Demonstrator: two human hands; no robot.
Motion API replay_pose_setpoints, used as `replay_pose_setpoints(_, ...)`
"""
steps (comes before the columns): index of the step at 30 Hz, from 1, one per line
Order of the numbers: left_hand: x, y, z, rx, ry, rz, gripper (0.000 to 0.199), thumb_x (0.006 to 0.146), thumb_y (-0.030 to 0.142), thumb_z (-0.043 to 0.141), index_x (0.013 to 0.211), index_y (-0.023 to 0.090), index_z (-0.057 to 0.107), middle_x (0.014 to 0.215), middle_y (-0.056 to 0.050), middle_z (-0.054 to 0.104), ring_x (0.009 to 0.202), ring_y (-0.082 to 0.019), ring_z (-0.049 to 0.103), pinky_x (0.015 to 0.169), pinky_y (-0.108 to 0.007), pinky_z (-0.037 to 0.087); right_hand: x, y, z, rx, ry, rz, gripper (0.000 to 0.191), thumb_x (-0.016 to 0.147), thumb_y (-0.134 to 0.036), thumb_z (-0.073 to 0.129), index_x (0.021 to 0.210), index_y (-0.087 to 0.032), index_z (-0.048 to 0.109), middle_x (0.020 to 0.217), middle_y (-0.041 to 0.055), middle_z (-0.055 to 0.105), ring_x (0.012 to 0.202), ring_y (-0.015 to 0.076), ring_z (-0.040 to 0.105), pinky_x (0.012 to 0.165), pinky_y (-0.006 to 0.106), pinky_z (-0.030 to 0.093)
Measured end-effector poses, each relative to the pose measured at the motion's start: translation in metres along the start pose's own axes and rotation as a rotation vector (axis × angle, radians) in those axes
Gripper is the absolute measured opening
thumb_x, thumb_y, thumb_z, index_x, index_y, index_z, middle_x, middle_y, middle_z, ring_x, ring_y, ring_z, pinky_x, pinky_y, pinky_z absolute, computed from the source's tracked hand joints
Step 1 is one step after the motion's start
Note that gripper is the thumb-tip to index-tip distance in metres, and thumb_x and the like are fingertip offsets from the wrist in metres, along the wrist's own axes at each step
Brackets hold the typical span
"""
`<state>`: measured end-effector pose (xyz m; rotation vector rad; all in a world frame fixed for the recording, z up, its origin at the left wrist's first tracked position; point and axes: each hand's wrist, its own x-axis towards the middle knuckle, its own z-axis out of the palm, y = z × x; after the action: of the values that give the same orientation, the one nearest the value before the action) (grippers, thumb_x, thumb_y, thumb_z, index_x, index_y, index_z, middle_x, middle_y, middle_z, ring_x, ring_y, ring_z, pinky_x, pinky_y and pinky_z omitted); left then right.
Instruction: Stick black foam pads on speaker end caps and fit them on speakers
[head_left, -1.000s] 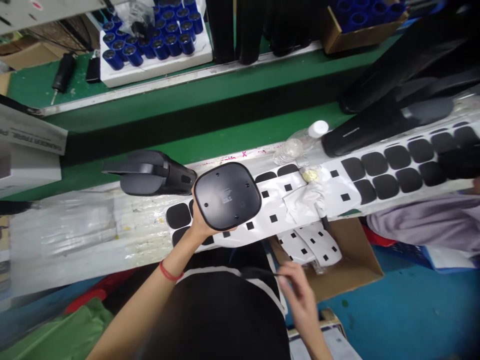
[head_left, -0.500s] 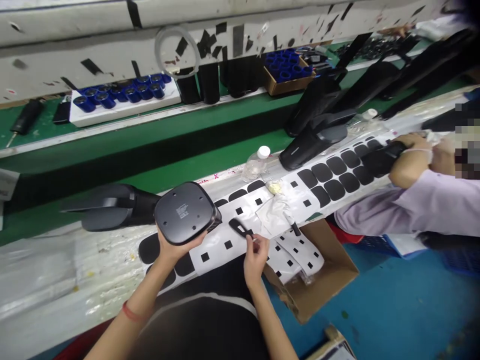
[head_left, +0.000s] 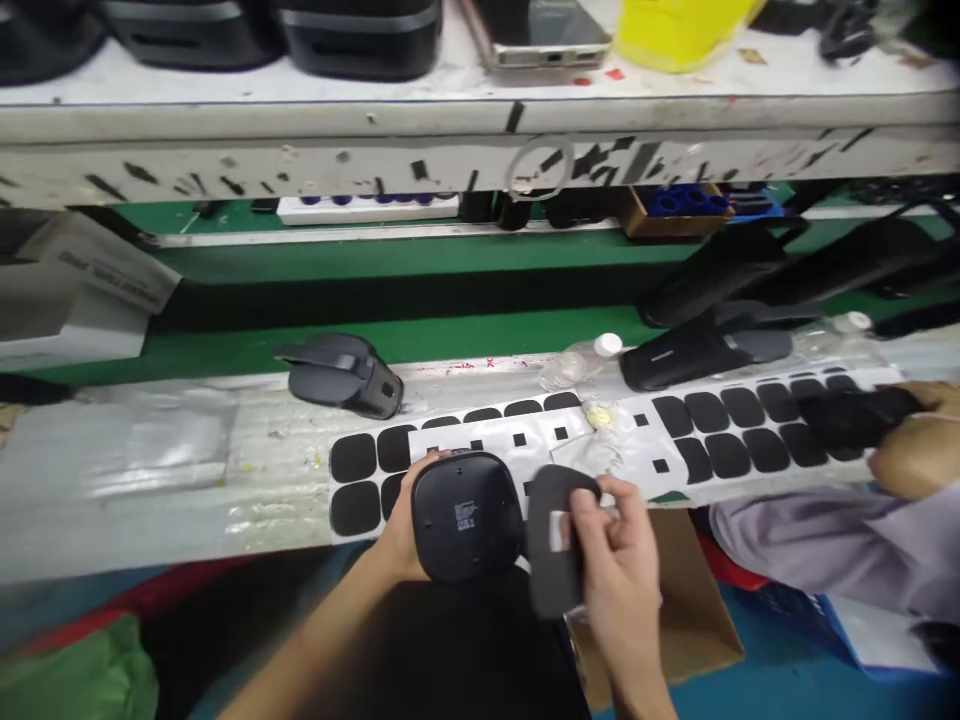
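- A small white rectangular label (head_left: 465, 518) is sitting on the rounded-square black plastic housing (head_left: 442, 530), its print too small to read.
- A white cardboard box (head_left: 112, 265) beyond the left end of the foil-covered desk (head_left: 150, 500) is showing dark printed lettering, too blurred to read.
- Thin pink marker scribbles (head_left: 480, 366) are running along the desk's far edge, illegible.

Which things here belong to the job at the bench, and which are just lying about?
In the job:
left hand, holding a black rounded-square housing
right hand, holding a black pad
sheet of black pads on white backing

Lying about:
plastic water bottle
smartphone
yellow container
cardboard box
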<state>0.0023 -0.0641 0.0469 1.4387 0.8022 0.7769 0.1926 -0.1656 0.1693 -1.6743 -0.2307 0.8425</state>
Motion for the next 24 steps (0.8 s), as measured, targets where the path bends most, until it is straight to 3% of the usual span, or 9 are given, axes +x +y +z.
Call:
replay_pose_setpoints(3, -0.004, 0.001, 0.000, 0.064, -0.026, 0.137, 0.120, 0.040, 0.045, 0.096, 0.145, 0.030, 0.040, 0.145, -0.014, 0.053, 0.132, -0.044, 0.053, 0.117, -0.066, 0.036, -0.004, -0.007, 0.033, -0.273, -0.182, -0.195, 0.033, 0.090, -0.051, 0.066, 0.093, -0.024, 0.048, 0.050, -0.0114, 0.039, 0.043, 0.0077, 0.038, 0.040, 0.016, 0.031)
replay_pose_setpoints(5, -0.004, 0.005, 0.001, 0.140, -0.027, 0.241, 0.121, 0.048, 0.047, 0.094, 0.150, 0.029, 0.031, 0.148, -0.017, 0.047, 0.134, -0.045, 0.051, 0.115, -0.067, 0.039, -0.002, -0.007, 0.042, -0.419, -0.215, -0.350, 0.027, 0.091, -0.046, 0.065, 0.092, -0.024, 0.049, 0.050, -0.0115, 0.039, 0.042, 0.0076, 0.039, 0.040, 0.017, 0.032)
replay_pose_setpoints(7, -0.004, 0.010, 0.002, 0.185, -0.033, 0.306, 0.122, 0.055, 0.052, 0.090, 0.154, 0.029, 0.022, 0.148, -0.018, 0.045, 0.134, -0.045, 0.051, 0.112, -0.066, 0.042, 0.001, -0.007, 0.043, -0.510, -0.213, -0.442, 0.025, 0.091, -0.044, 0.065, 0.093, -0.024, 0.051, 0.051, -0.0106, 0.045, 0.042, 0.0080, 0.044, 0.040, 0.017, 0.035)
replay_pose_setpoints(11, -0.003, 0.021, 0.004, 0.149, -0.082, 0.308, 0.117, 0.059, 0.059, 0.085, 0.153, 0.028, 0.023, 0.144, -0.018, 0.047, 0.130, -0.043, 0.054, 0.110, -0.062, 0.046, 0.005, -0.008, 0.036, -0.603, -0.212, -0.528, 0.025, 0.091, -0.044, 0.067, 0.093, -0.023, 0.053, 0.059, -0.0056, 0.062, 0.046, 0.0104, 0.058, 0.044, 0.017, 0.043)
replay_pose_setpoints(15, 0.002, 0.029, 0.005, 0.155, -0.165, 0.387, 0.113, 0.062, 0.055, 0.086, 0.152, 0.025, 0.025, 0.139, -0.020, 0.047, 0.134, -0.043, 0.049, 0.113, -0.061, 0.041, 0.006, -0.011, 0.033, -0.660, -0.224, -0.516, 0.029, 0.089, -0.047, 0.068, 0.092, -0.022, 0.055, 0.055, -0.0050, 0.063, 0.042, 0.0109, 0.058, 0.041, 0.017, 0.043)
replay_pose_setpoints(19, 0.005, 0.035, 0.005, 0.271, -0.204, 0.377, 0.136, 0.052, 0.058, 0.092, 0.155, 0.022, 0.011, 0.142, -0.024, 0.043, 0.135, -0.045, 0.047, 0.114, -0.063, 0.039, 0.006, -0.014, 0.031, -0.583, -0.205, -0.377, 0.032, 0.086, -0.048, 0.071, 0.088, -0.022, 0.052, 0.046, -0.0081, 0.052, 0.038, 0.0097, 0.051, 0.035, 0.015, 0.036)
replay_pose_setpoints(22, 0.003, 0.034, 0.005, 0.293, -0.213, 0.407, 0.148, 0.046, 0.066, 0.091, 0.157, 0.021, 0.005, 0.144, -0.026, 0.042, 0.136, -0.046, 0.047, 0.117, -0.066, 0.033, 0.005, -0.013, 0.027, -0.464, -0.234, -0.209, 0.035, 0.084, -0.050, 0.073, 0.088, -0.023, 0.051, 0.049, -0.0045, 0.058, 0.040, 0.0114, 0.054, 0.036, 0.017, 0.042)
replay_pose_setpoints(24, 0.002, 0.035, 0.005, 0.281, -0.207, 0.411, 0.149, 0.046, 0.068, 0.090, 0.158, 0.022, 0.003, 0.144, -0.026, 0.042, 0.137, -0.046, 0.046, 0.119, -0.068, 0.031, 0.004, -0.010, 0.024, -0.458, -0.224, -0.201, 0.036, 0.083, -0.050, 0.075, 0.088, -0.022, 0.051, 0.050, -0.0036, 0.059, 0.040, 0.0117, 0.054, 0.038, 0.018, 0.045)
